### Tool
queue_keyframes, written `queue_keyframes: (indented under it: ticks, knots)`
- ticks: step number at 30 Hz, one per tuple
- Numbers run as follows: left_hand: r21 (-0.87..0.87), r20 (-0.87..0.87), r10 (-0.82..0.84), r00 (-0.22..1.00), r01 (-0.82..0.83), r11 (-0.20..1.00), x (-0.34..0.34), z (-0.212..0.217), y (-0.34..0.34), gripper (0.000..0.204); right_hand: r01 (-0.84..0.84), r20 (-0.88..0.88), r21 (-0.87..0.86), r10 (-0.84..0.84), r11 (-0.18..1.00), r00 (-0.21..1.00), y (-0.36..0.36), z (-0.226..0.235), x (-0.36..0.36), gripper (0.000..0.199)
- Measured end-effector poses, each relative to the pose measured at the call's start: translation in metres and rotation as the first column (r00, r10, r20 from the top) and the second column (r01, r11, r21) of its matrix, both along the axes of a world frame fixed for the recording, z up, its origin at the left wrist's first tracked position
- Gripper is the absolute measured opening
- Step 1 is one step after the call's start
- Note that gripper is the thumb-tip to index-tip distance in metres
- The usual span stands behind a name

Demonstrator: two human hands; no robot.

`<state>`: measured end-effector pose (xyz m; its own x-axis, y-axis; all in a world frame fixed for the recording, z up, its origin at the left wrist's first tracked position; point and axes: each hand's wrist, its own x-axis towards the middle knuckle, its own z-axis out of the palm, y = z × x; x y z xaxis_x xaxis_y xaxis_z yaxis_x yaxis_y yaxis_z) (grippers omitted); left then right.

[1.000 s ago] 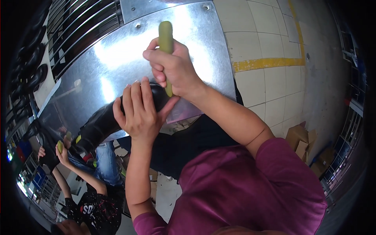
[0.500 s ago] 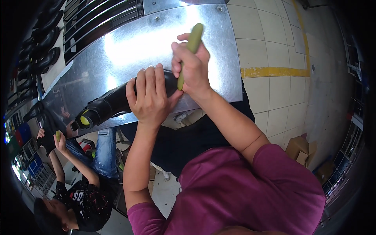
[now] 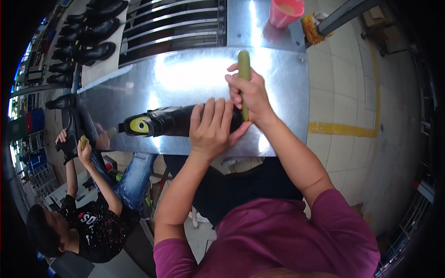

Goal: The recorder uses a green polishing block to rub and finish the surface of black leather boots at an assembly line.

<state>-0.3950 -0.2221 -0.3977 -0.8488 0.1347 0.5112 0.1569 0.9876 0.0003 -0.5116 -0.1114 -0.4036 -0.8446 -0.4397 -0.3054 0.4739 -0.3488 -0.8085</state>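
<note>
A black boot [image 3: 178, 121] lies on its side across the shiny metal table [image 3: 283, 88], its toe end toward my right hand. At its opening on the left shows a yellow-green insert [image 3: 139, 125] with a dark hole. Across the toe part of the boot my left hand [image 3: 211, 132] is laid, fingers over the top and thumb at the near side, gripping it. My right hand [image 3: 254, 95] is closed round a smooth olive-green stick [image 3: 244, 65], held nearly upright in view. The stick's lower end is at the boot's toe; whether it touches is hard to tell.
A pink cup [image 3: 285, 14] stands at the table's far right, beside a grey post [image 3: 347, 18] with orange material. Metal bars [image 3: 174, 25] border the far side. Several black boots [image 3: 97, 53] line the far left. A co-worker [image 3: 99, 227] holds a dark boot and green stick at left.
The view has shifted and turned, bringing the pink cup in and making the boot look more level. Both hands keep their hold; the stick looks more upright.
</note>
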Motion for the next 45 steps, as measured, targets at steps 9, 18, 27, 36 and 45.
queue_keyframes:
  ticks: [9,18,27,36,45]
  knots:
    - [0.038,-0.043,-0.174,0.984,0.176,0.984,0.006,0.009,-0.004,0.045,0.057,-0.132,-0.118,-0.072,0.991,0.989,-0.041,-0.016,-0.009,0.022]
    - [0.512,-0.355,0.285,0.89,-0.07,0.856,0.075,0.038,-0.006,0.026,0.056,-0.27,0.039,-0.043,0.998,0.962,-0.045,-0.024,-0.002,0.018]
    - [0.947,0.261,0.095,0.961,-0.274,0.169,0.078,0.022,-0.131,0.085,0.072,-0.491,0.162,0.017,0.984,0.871,-0.053,-0.057,-0.019,0.015]
    - [0.984,0.033,0.113,0.993,-0.052,0.169,0.169,0.042,-0.027,0.051,-0.177,-0.227,-0.002,0.172,0.984,0.959,-0.029,-0.024,-0.009,0.013]
    - [0.75,0.039,0.819,0.572,-0.558,0.355,0.351,0.136,0.049,0.057,-0.204,-0.311,0.058,0.212,0.977,0.926,-0.034,-0.03,0.004,0.012]
